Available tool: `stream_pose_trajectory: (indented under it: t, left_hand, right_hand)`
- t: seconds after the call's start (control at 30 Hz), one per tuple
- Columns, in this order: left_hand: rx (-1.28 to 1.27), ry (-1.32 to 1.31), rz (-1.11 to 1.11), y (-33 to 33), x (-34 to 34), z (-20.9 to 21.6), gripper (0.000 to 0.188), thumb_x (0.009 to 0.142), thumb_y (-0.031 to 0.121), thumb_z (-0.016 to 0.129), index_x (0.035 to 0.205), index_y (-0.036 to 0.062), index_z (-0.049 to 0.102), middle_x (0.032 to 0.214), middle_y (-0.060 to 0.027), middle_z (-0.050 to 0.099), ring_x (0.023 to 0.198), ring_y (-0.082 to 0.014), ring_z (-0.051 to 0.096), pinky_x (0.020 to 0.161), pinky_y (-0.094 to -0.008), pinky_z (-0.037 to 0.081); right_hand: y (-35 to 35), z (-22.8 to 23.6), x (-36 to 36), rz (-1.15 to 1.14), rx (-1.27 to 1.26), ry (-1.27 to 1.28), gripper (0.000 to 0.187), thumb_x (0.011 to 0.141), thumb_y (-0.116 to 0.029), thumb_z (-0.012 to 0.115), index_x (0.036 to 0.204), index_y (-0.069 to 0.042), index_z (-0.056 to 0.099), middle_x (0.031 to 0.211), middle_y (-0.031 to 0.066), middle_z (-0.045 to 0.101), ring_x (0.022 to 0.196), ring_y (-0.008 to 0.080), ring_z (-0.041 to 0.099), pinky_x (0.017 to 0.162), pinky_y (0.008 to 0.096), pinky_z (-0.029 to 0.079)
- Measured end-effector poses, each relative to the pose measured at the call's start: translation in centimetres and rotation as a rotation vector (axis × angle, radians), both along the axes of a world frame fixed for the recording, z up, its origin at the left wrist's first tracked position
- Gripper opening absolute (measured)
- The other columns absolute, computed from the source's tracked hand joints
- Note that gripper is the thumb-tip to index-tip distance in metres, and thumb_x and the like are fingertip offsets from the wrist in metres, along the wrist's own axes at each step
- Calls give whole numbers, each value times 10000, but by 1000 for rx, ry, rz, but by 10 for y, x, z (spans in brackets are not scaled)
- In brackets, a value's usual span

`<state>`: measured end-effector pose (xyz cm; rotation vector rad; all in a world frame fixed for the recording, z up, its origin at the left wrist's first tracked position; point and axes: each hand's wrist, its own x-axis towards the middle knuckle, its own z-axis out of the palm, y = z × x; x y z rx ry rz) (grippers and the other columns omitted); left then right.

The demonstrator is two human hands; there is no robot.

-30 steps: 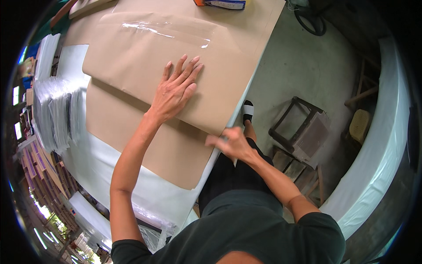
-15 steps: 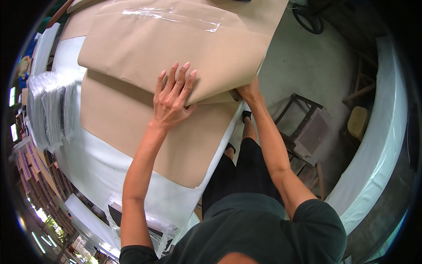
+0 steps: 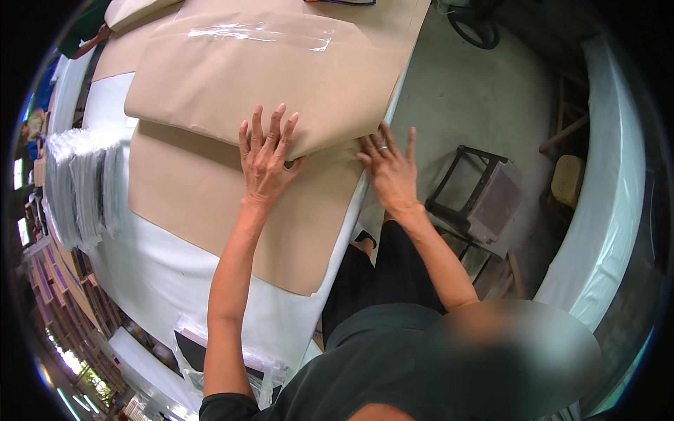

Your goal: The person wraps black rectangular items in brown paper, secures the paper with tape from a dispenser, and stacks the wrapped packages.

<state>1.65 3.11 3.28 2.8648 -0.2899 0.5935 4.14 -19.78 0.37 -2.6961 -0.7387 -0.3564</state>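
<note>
A large sheet of brown kraft paper is folded over, its upper flap (image 3: 232, 84) lying on a lower layer (image 3: 232, 203). Clear tape (image 3: 260, 33) crosses the flap near its far side. On the flap's near edge rests my left hand (image 3: 265, 161), open, fingers spread on top and the thumb just below the edge. My right hand (image 3: 390, 168) is at the table's right edge beside the flap's corner. Its fingers are apart, slightly blurred, with nothing seen in them; the fingertips reach the paper's edge. Whether they touch the flap I cannot tell.
White sheeting (image 3: 161, 235) covers the table. Plastic-wrapped panels (image 3: 83, 186) stand at the left. Another person's arm (image 3: 90, 43) reaches in at far left. On the floor at right are a dark stool (image 3: 484, 203) and a yellowish block (image 3: 566, 180), beside a long wrapped white roll (image 3: 607, 189).
My right hand has come out from the flap's corner, its fingers now spread. The corner has dropped lower. My left hand stays on the flap's edge. Another person's arm has appeared at far left.
</note>
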Motion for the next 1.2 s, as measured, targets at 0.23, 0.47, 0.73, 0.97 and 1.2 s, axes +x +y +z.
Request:
stream_pose_trajectory:
  t: [0.23, 0.47, 0.73, 0.97, 1.2]
  left_hand:
    - [52, 7, 53, -6, -2, -3, 769, 701, 156, 740, 1397, 129, 416, 1487, -27, 344, 1388, -294, 267, 1114, -450, 197]
    - [18, 16, 126, -13, -3, -2, 726, 775, 222, 686, 1418, 101, 370, 1501, -43, 313, 1395, -246, 260, 1117, -441, 176]
    - [-62, 417, 23, -5, 0, 46, 791, 778, 317, 678, 1460, 194, 298, 1540, -21, 215, 1420, -259, 180, 1126, -481, 157]
    - [-64, 389, 544, -19, 97, 21, 525, 981, 485, 278, 1470, 298, 248, 1548, 28, 177, 1430, -262, 123, 1133, -522, 68]
    - [14, 293, 617, -33, 105, 22, 485, 968, 462, 336, 1437, 340, 321, 1518, 70, 260, 1408, -243, 203, 1128, -526, 124]
  right_hand:
    - [75, 36, -40, -244, 993, 650, 300, 816, -239, 721, 834, 36, 604, 699, 68, 591, 631, 141, 552, 563, 334, 429]
    - [90, 33, 1, -617, 1459, 985, 399, 828, -248, 724, 574, -83, 464, 525, -34, 415, 422, 66, 372, 354, 246, 328]
    - [-87, 57, 144, -473, 1460, 543, 345, 917, -295, 596, 731, -5, 609, 574, -8, 499, 471, 64, 441, 421, 228, 366]
    - [51, 47, 254, 38, 477, 1018, 495, 870, -452, 581, 861, 40, 636, 790, 156, 663, 677, 266, 642, 642, 374, 505]
    - [32, 47, 224, 143, 510, 873, 451, 860, -351, 559, 733, 81, 586, 655, 262, 587, 633, 394, 619, 618, 449, 485]
